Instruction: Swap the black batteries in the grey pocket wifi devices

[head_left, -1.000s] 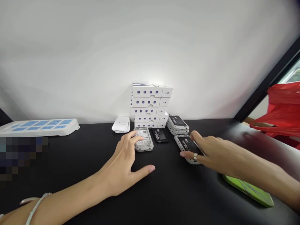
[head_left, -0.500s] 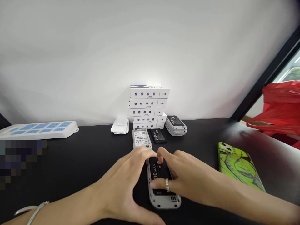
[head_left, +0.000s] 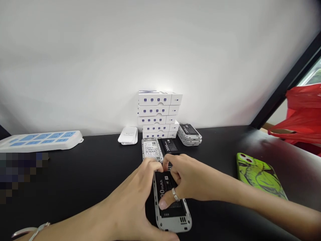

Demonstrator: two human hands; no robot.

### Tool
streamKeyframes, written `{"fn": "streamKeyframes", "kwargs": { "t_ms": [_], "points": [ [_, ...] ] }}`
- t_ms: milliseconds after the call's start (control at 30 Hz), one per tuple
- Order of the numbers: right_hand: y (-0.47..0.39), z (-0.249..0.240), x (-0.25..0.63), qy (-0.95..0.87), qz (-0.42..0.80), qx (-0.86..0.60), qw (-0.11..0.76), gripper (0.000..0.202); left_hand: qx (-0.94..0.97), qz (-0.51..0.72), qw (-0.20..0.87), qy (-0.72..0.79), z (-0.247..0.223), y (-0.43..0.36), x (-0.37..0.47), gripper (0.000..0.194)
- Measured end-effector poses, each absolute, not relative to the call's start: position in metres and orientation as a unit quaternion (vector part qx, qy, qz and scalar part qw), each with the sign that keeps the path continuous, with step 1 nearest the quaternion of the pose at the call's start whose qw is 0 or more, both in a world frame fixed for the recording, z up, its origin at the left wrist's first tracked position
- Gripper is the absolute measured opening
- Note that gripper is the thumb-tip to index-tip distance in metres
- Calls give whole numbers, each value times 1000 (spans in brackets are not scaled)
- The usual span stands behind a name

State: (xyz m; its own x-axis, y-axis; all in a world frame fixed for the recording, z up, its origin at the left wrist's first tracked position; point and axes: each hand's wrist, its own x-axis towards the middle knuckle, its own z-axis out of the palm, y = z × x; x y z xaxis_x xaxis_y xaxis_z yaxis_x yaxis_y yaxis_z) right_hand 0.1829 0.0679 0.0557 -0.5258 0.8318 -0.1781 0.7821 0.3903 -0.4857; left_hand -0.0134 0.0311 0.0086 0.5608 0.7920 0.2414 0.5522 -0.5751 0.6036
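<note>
A white device [head_left: 175, 225] with a black battery [head_left: 173, 211] in its recess lies at the front centre. My left hand [head_left: 135, 197] curves round its left side, fingertips at the top end and thumb by the bottom edge. My right hand [head_left: 185, 177] lies over the right side, its thumb on the battery and its index finger bent at the top end. Behind my hands are an open device with a label [head_left: 152, 149] and a loose battery [head_left: 170, 146].
Stacked white boxes [head_left: 154, 99] stand against the wall, with white covers [head_left: 128, 135] to their left and stacked devices [head_left: 190, 134] to their right. A power strip [head_left: 50, 140] lies left; a green phone [head_left: 260, 174] and a red bag [head_left: 303, 113] are right.
The device in my hands sits slightly further left and nearer to me. My left thumb is now at its bottom edge, and more of the battery shows.
</note>
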Motion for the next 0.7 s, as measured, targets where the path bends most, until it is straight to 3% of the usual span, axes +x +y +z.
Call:
{"fn": "streamKeyframes", "kwargs": {
  "t_ms": [267,367,533,700],
  "points": [
    [77,68,195,-809,365,-457,64,43,842,254,257,400,5,27,-11,82],
    [63,71,198,-829,345,-434,69,33,835,254,260,412,6,27,-11,86],
    [55,58,197,-876,208,-422,108,44,833,263,265,409,9,26,-11,92],
    [60,53,200,-879,221,-415,87,37,829,253,268,420,10,27,-9,91]
  ]
}}
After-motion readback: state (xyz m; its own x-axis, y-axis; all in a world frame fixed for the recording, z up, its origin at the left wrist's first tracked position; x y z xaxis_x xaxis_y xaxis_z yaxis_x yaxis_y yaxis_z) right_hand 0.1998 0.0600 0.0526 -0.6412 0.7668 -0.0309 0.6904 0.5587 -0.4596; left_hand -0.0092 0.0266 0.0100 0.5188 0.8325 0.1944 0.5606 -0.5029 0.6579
